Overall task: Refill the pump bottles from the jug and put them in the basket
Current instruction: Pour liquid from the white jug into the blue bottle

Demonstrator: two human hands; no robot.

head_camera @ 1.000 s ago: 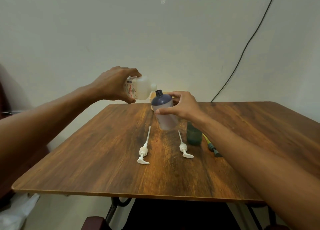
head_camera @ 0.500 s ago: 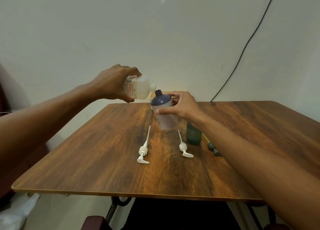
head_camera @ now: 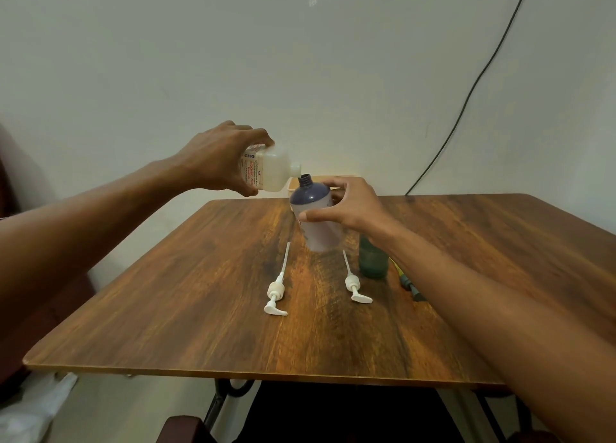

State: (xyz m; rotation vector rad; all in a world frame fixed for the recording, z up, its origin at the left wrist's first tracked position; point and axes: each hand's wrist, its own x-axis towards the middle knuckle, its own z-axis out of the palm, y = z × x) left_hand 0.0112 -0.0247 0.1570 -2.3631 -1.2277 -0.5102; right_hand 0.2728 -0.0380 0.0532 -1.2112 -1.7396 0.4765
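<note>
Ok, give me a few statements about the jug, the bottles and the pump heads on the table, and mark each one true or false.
1. The left hand tips the white jug with its spout at the neck of the blue bottle. True.
2. The right hand grips the blue bottle. True.
3. A pump head is screwed onto the blue bottle. False: its neck is open, and both pump heads lie on the table.
4. The green bottle is lying on its side. False: it stands upright beside the right forearm.
5. The blue bottle is tilted. True.
</note>
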